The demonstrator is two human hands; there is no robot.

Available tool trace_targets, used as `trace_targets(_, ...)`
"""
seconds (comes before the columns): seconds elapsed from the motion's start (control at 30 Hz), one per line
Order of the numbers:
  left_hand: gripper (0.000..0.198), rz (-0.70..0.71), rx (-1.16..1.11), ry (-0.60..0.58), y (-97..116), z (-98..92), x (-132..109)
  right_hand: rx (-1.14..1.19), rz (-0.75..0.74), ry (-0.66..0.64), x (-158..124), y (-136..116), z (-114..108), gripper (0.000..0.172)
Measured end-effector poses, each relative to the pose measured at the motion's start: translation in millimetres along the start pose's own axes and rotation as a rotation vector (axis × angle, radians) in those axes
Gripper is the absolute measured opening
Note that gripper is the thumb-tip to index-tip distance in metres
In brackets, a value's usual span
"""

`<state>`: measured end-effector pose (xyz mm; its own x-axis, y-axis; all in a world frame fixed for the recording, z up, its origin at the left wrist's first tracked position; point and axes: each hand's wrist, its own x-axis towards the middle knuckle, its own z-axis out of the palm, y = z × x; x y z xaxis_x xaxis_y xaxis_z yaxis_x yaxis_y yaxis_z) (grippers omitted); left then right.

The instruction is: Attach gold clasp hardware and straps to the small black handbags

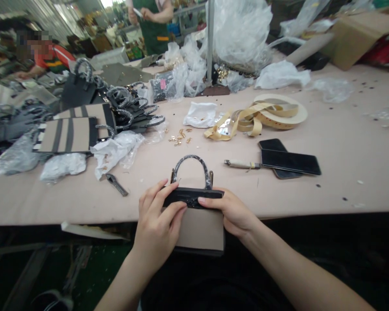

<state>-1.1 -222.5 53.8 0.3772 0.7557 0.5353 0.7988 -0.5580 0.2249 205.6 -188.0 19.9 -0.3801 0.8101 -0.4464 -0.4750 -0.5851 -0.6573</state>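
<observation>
A long table point(340, 147) covered in pale pink sheeting fills the view, with a co-worker in a green apron point(154, 30) standing beyond it and a person in a red top point(56, 58) at its far left. A cardboard box point(356, 39) sits tilted at the far right corner; its contents cannot be seen. Loose plastic sheeting point(240, 34) is heaped near a metal post point(210, 39), and a clear bag point(160, 85) beside it holds small dark parts. Finished handbags point(68, 136) in tan and black stripes lie stacked at the left, their handles wrapped in plastic. A roll of tan tape point(280, 113) trails loosely toward a white pouch point(200, 114), and two phones point(290, 162) overlap at the right, just beside a small knife point(241, 164). Brass fittings point(180, 137) are scattered mid-table, and a small metal tool point(116, 184) lies nearer the front edge. At that edge, a tan and black handbag point(199, 229) sits between both hands, its wrapped handle point(191, 166) standing upright. The left hand point(157, 229) and right hand point(230, 211) grip it from either side, their fingers closed over its black top band.
</observation>
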Motion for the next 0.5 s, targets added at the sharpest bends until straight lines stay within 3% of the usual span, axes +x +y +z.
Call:
trace_targets(0.27,0.017,0.055,0.039,-0.026,-3,-3.5,0,-0.198,-0.193,0.012,-4,-2,0,0.042)
trace_targets(0.5,0.016,0.06,0.053,0.013,-2,-2.2,-6,-0.424,-0.324,0.077,-12,-5,3,0.027)
